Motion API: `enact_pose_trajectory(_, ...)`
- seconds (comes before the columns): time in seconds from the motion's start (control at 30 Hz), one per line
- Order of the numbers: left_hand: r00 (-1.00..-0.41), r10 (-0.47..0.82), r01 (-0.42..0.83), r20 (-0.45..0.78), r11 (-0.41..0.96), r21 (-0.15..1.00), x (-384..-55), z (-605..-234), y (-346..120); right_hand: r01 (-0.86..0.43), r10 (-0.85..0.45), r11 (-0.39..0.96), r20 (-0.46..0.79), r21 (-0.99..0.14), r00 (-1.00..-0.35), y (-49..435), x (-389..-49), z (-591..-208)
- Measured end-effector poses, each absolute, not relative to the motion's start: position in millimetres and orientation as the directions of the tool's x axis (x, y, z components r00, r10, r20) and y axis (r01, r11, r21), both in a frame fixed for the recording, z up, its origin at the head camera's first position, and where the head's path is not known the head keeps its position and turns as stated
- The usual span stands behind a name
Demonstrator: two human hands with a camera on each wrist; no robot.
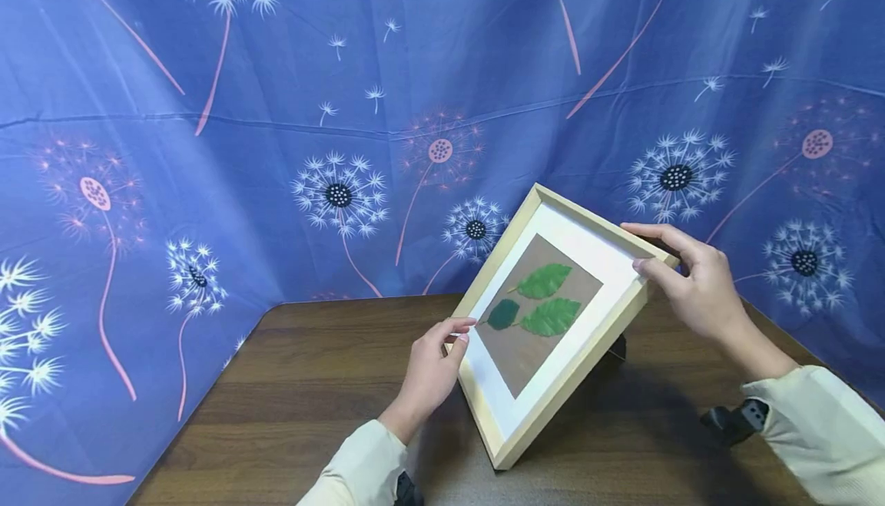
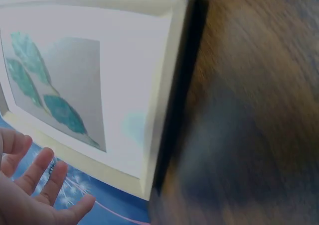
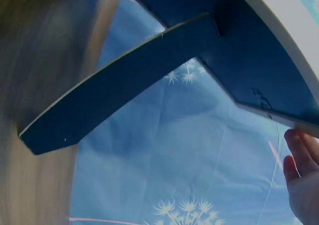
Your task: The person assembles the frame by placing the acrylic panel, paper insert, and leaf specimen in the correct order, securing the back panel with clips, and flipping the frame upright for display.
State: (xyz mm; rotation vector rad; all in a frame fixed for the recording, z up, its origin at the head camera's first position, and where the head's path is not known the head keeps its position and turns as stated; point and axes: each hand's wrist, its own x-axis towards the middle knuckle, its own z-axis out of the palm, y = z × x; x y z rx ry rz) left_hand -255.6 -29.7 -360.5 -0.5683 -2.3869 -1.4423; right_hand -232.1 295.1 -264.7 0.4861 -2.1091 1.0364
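Note:
A light wooden picture frame (image 1: 574, 383) stands tilted on the table with its bottom corner toward me. Inside its white mat, three green leaves (image 1: 551, 316) lie on a brown backing. My right hand (image 1: 698, 279) grips the upper right corner, thumb on the front and fingers round the outer edge. At the left side, my left hand (image 1: 432, 368) has its fingertips right at the frame's edge; the left wrist view shows these fingers (image 2: 52, 185) loosely spread. Behind the frame, a dark support leg (image 3: 119, 80) sticks out from the dark back panel (image 3: 249, 51) down to the table.
The brown wooden table (image 1: 311, 383) runs back to a blue curtain (image 1: 276, 68) printed with dandelions, which encloses the back and sides. Dark wrist straps (image 1: 736, 420) show at the pale sleeves (image 1: 816, 414).

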Motion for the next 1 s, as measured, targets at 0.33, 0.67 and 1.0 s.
enact_pose_trajectory(0.33, -0.904, 0.039, 0.405, 0.426, 0.397, 0.824, -278.6, -372.5, -35.7, -0.559, -0.003, 0.691, 0.771, -0.458, -0.637, 292.9, -219.8, -259.9)
enact_pose_trajectory(0.67, -0.929, -0.032, 0.325, 0.369, 0.408, 0.853, -290.7, -386.5, -44.0, -0.601, -0.023, 0.623, 0.756, -0.501, -0.654, 300.0, -225.0, -260.4)
enact_pose_trajectory(1.0, -0.932, -0.025, 0.308, 0.361, 0.470, 0.827, -297.1, -393.4, -50.3, -0.588, -0.067, 0.429, 0.625, -0.686, -0.777, 318.5, -239.3, -256.9)
